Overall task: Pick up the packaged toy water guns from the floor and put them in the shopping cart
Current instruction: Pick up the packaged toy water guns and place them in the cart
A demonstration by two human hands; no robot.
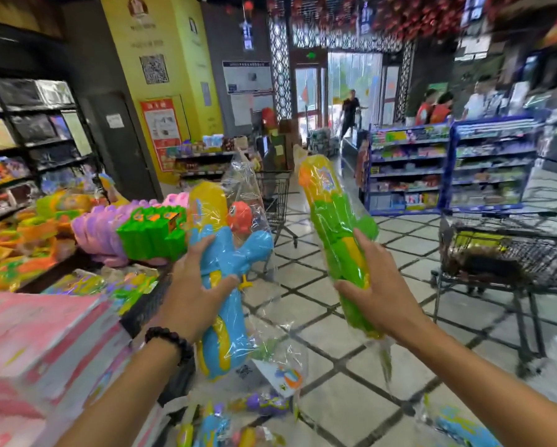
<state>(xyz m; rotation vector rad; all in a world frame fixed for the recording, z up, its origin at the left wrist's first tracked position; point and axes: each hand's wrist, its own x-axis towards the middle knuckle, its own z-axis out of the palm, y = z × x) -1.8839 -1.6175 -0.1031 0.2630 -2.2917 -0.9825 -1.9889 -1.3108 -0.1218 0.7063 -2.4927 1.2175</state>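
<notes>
My left hand point(193, 285) grips a blue and yellow water gun point(225, 246) in a clear plastic bag, held upright at chest height. My right hand point(377, 291) grips a green and yellow water gun point(332, 214), also bagged and upright. More packaged water guns point(212, 427) lie on the tiled floor below my arms, and another packaged one point(461, 427) lies at the lower right. A dark wire shopping cart point(509, 253) stands to the right, with some goods inside. A second cart point(277, 195) stands farther back, partly hidden behind the blue gun.
A display table point(77, 240) heaped with colourful toys fills the left side, with pink boxes point(38, 343) in front of it. Blue shelving point(448, 166) lines the right aisle. Several people stand near the entrance at the back. Tiled floor point(351, 398) lies between me and the cart.
</notes>
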